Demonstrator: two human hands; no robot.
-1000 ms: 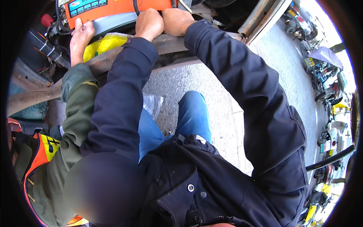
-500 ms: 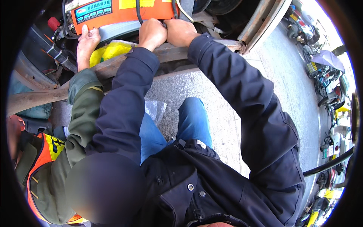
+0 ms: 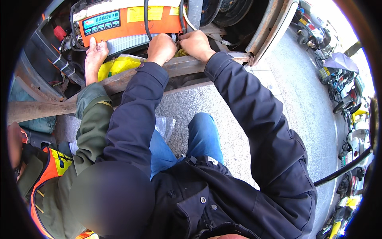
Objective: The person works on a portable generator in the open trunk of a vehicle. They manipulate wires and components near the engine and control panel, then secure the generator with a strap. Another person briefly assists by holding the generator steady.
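Observation:
My left hand (image 3: 162, 48) is closed at a rusty metal frame rail (image 3: 181, 62), its fingertips around a small pale cable connector (image 3: 174, 38). A little to the right, my right hand (image 3: 195, 44) is closed where a thin black cable (image 3: 182, 18) comes down; its fingertips are partly hidden. Another black cable (image 3: 147, 18) drops to the left hand's knuckles. Just beyond both hands sits an orange box-shaped machine (image 3: 123, 34) with blue and yellow labels. A co-worker's hand (image 3: 95, 53) touches its lower left edge.
A yellow bag (image 3: 119, 67) lies behind the rail. The co-worker's green sleeve (image 3: 93, 119) runs beside my left arm. A pale cable (image 3: 188, 20) and dark round parts (image 3: 232, 12) are beyond my right hand. Parked motorbikes (image 3: 346, 91) line the right side.
My hands have drawn slightly apart, the right one shifting right, and the pale connector now shows between them. The machine and rail sit a little lower in the picture.

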